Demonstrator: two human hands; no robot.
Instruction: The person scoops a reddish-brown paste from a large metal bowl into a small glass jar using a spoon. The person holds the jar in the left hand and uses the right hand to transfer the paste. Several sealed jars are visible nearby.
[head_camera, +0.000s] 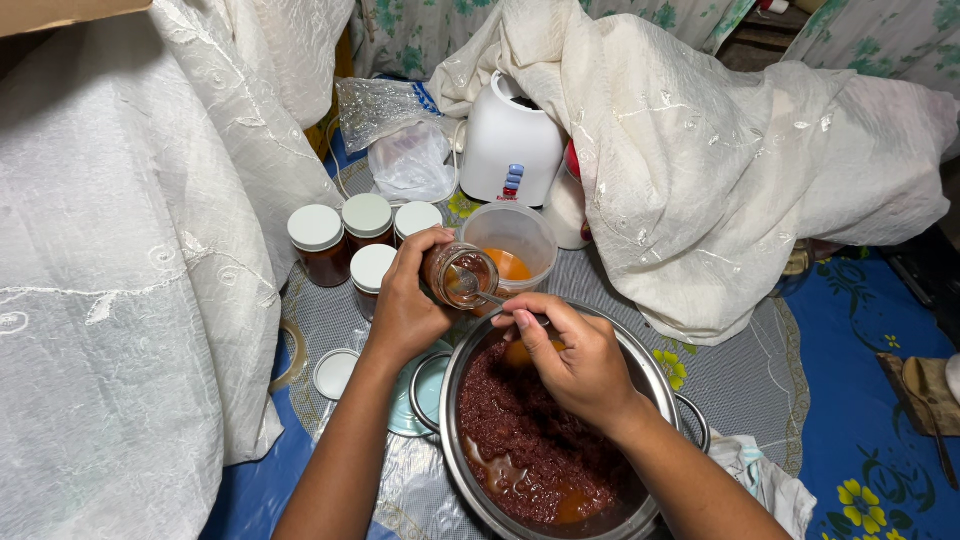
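Head view: left hand (405, 305) gripping a small clear glass jar (460, 274), tilted over the wide steel pot of dark red paste (535, 440); right hand (575, 355) pinching a metal spoon (478, 291) at the jar mouth. Best kept low over the pot, catching drips. Four white-lidded filled jars (345, 245) just beside

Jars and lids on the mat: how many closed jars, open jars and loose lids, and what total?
Closed jars with white lids: 4
Open jar, tilted in the left hand: 1
Loose white lid on the mat: 1
Total: 6
The right hand holds a spoon at the open jar's mouth.
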